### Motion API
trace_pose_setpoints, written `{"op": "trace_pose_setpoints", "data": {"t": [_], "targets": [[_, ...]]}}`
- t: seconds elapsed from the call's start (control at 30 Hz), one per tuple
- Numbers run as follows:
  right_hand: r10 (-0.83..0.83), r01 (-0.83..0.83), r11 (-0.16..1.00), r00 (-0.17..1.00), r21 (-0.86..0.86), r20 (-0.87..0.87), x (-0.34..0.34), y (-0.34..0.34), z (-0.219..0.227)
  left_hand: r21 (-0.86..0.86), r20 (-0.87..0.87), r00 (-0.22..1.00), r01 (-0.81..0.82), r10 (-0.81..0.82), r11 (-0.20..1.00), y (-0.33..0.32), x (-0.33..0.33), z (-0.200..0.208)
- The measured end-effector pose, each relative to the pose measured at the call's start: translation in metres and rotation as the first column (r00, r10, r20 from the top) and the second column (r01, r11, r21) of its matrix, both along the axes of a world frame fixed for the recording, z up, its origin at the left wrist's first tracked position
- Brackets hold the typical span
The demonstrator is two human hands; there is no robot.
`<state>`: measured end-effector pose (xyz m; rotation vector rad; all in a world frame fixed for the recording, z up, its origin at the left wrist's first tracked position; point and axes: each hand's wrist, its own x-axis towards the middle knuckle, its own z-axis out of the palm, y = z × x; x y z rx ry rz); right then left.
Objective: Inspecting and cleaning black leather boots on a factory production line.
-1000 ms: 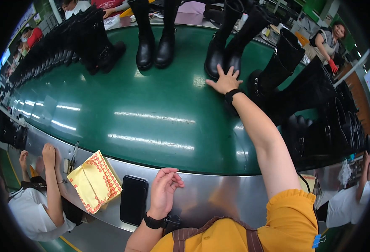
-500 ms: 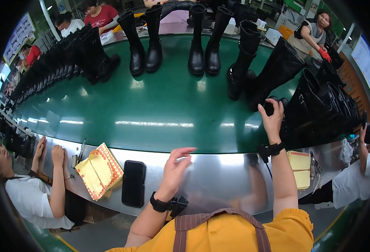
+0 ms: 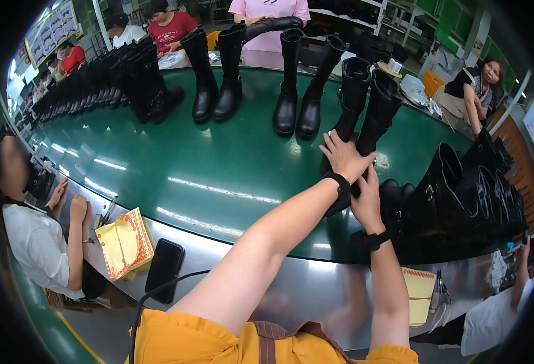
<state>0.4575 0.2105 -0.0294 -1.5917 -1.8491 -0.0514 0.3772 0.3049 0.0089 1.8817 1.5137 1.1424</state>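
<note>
My left hand (image 3: pixel 347 158) reaches across to the right, its fingers wrapped over the ankle of a tall black boot (image 3: pixel 353 91). Just below it, my right hand (image 3: pixel 367 203) is closed around the foot of the boot's mate, another tall black boot (image 3: pixel 379 112). The two boots stand side by side, shafts upward, on the green table (image 3: pixel 230 164). Their feet are mostly hidden behind my hands. Close by on the right is a crowd of black boots (image 3: pixel 439 191).
Two upright pairs of boots, one pair (image 3: pixel 218 79) left of another (image 3: pixel 297 91), stand farther back. A long row of boots (image 3: pixel 97 85) lines the left. Yellow paper sheets (image 3: pixel 124 246) and a black phone (image 3: pixel 165 267) lie on the metal edge. Co-workers sit around the table.
My left hand has moved from above the metal edge up to the boots and taken hold. My right hand has closed on a boot. That leaning boot now stands more upright beside its mate.
</note>
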Motion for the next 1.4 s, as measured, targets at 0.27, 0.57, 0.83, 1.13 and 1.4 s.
{"op": "trace_pose_setpoints", "data": {"t": [0.27,0.57,0.83,1.13,1.4], "targets": [[0.155,-0.180,0.982,0.943,-0.058,-0.293,-0.018,-0.099,0.058,0.359,0.332,0.939,-0.035,-0.092,0.933,-0.032,-0.109,0.007],[0.204,-0.196,0.979,0.945,0.054,-0.255,-0.034,-0.192,0.079,0.633,0.182,0.947,-0.318,0.263,0.706,-0.054,-0.336,0.026],[-0.134,0.107,0.887,0.991,0.449,0.028,0.008,-0.215,0.148,0.255,-0.100,0.869,-0.449,0.485,0.856,-0.022,-0.416,-0.040],[-0.354,0.396,0.918,0.835,-0.014,0.421,0.100,-0.166,0.219,-0.069,-0.562,0.769,-0.412,0.306,0.909,-0.130,-0.348,0.047],[-0.104,-0.105,0.839,0.932,0.534,0.347,0.034,-0.174,0.238,0.136,-0.078,0.900,0.435,-0.429,0.890,-0.256,-0.210,0.074]]}}
